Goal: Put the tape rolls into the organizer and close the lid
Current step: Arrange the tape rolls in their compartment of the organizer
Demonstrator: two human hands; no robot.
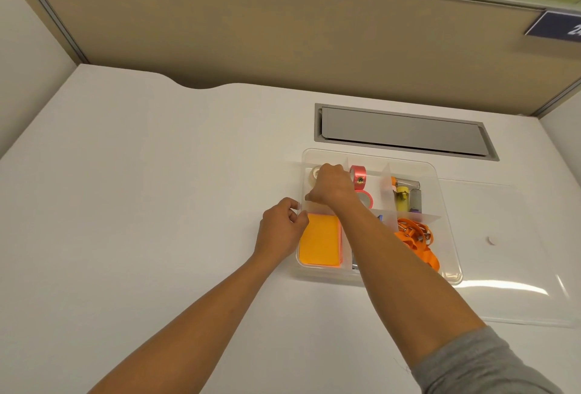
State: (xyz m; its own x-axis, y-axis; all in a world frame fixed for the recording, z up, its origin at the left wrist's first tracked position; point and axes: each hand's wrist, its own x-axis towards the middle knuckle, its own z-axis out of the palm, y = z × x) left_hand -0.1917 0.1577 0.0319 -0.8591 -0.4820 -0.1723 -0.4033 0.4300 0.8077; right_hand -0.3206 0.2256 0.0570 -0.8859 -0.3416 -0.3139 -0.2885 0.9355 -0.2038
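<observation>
A clear plastic organizer (446, 201) with dividers stands on the white desk. My right hand (333, 186) reaches into its far left compartment, fingers curled down over a whitish tape roll (315, 172) that peeks out beside the knuckles; whether it grips the roll is hidden. A pink tape roll (358, 176) stands on edge just right of that hand, and another pink roll (365, 199) lies flat below it. My left hand (283, 227) pinches the organizer's left wall. The clear lid (515, 267) lies flat on the desk to the organizer's right.
Orange sticky notes (319, 242) fill the near left compartment. Orange lanyard straps (415, 239) and a few markers (404, 197) occupy the right compartments. A grey cable hatch (402, 131) is set in the desk behind the organizer, in front of a tan partition wall.
</observation>
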